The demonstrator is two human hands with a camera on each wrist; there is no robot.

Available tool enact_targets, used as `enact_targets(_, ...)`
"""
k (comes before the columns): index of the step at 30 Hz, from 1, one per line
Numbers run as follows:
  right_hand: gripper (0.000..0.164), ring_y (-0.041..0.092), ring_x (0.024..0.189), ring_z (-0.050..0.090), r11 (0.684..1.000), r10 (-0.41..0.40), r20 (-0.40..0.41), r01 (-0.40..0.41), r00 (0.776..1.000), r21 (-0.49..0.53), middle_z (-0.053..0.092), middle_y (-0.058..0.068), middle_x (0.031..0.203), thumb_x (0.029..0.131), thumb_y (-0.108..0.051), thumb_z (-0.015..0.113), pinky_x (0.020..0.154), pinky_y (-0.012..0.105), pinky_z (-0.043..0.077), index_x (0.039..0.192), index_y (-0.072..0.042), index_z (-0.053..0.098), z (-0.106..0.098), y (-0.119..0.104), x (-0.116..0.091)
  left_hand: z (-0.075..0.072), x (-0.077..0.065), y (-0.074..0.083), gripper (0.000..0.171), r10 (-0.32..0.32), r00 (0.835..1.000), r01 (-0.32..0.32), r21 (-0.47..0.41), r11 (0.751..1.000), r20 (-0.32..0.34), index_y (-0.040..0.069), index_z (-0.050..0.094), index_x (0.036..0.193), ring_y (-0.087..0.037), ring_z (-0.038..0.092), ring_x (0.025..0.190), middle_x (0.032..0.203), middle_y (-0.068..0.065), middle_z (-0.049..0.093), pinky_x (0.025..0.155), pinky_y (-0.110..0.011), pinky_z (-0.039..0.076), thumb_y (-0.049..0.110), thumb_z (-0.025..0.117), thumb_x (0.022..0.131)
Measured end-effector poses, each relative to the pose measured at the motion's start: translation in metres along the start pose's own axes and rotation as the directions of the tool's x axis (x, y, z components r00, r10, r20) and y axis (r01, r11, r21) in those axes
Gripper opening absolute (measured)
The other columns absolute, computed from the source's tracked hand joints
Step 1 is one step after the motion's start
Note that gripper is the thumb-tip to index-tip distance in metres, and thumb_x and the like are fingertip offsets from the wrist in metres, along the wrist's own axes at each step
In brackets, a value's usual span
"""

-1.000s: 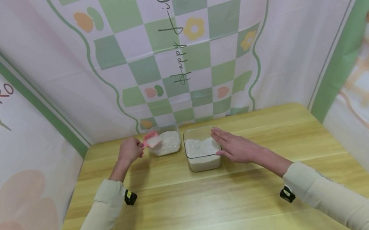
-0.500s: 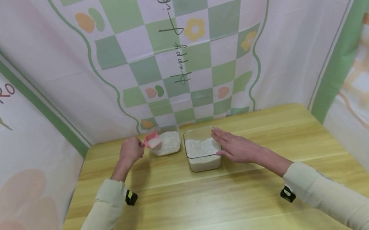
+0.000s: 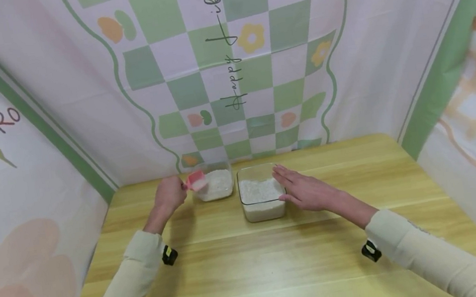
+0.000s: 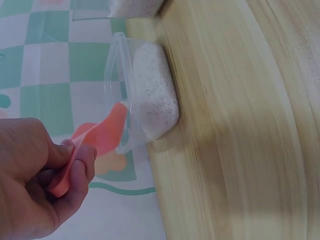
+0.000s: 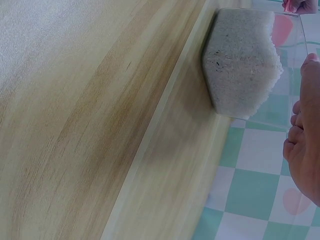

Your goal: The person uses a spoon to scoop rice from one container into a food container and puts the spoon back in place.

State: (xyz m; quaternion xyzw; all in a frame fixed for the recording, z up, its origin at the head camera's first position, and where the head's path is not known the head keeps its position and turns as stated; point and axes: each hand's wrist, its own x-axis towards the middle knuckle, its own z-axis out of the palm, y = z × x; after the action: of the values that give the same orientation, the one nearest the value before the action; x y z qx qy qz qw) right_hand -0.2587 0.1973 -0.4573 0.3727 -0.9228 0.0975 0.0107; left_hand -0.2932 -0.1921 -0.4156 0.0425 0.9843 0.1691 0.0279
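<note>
In the head view, my left hand (image 3: pixel 170 196) pinches the handle of a pink scoop (image 3: pixel 195 179) between thumb and fingers. The scoop's bowl tips over the near-left rim of a clear plastic container (image 4: pixel 121 50), which holds white rice-like grains (image 3: pixel 220 181). A little white shows inside the scoop. To its right stands a square glass container (image 3: pixel 263 201), filled with the same grains to a higher, uneven level. My right hand (image 3: pixel 308 192) lies along that glass container's right rim, fingers extended and thumb at the near corner.
Both containers stand side by side near the back of a wooden table (image 3: pixel 255 268). Close behind them hangs a green-and-white checkered cloth (image 3: pixel 255 75). Cloth walls (image 3: pixel 21 199) flank the table. Each sleeve cuff has a small black device (image 3: pixel 169 255) by it.
The scoop has tipped further over the plastic container, and less white shows in it than before. My left hand has turned slightly with it. My right hand has stayed in place.
</note>
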Motion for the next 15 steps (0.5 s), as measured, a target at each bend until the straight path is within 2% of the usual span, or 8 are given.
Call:
enact_targets(8,0.070,0.037,0.153,0.019,1.000,0.003,-0.002,-0.003,1.000,-0.001,0.018,0.024,0.164,0.105,-0.039,0.045,0.120,0.051,0.029,0.154,0.006,0.023,0.0017,0.0005,-0.0001,0.0029,0.0014,0.0011,0.012,0.034,0.999,-0.030,0.107,0.994,-0.037,0.001,0.073,0.083,-0.018,0.055,0.061,0.076,-0.010,0.070,0.055,-0.028,0.046,0.007,0.066,0.090)
enact_targets(15,0.070,0.037,0.153,0.019,1.000,0.004,-0.001,-0.004,1.000,-0.002,0.018,0.024,0.164,0.106,-0.040,0.044,0.120,0.051,0.029,0.154,0.005,0.023,0.0017,0.0006,-0.0001,0.0041,0.0026,0.0029,0.012,0.090,0.994,-0.078,0.184,0.980,-0.058,0.002,0.069,0.077,-0.020,0.058,0.063,0.075,-0.010,0.069,0.058,-0.033,0.051,0.004,0.066,0.088)
